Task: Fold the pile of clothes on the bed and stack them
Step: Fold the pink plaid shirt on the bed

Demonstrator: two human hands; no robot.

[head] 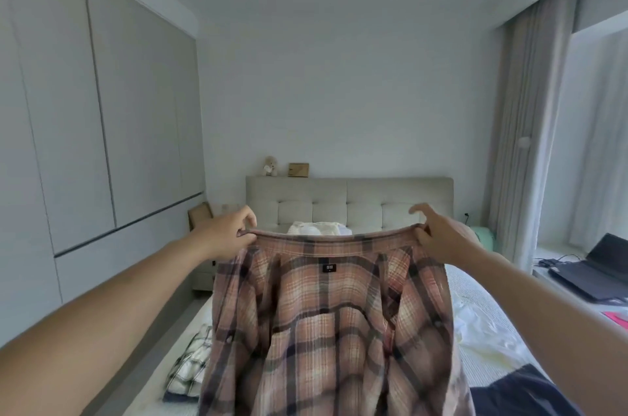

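A pink and brown plaid shirt hangs in the air over the bed, its inside with a small dark label facing me. My left hand pinches the left end of the collar. My right hand pinches the right end, index finger lifted. On the bed's left side lies a folded stack topped by a white and black checked garment. A cream garment and a dark navy one lie on the bed's right side. The hanging shirt hides the middle of the bed.
A white bundle sits near the padded headboard. Grey wardrobe doors line the left wall. An open laptop rests on the window ledge at right, beside curtains. A small teddy bear stands on the headboard shelf.
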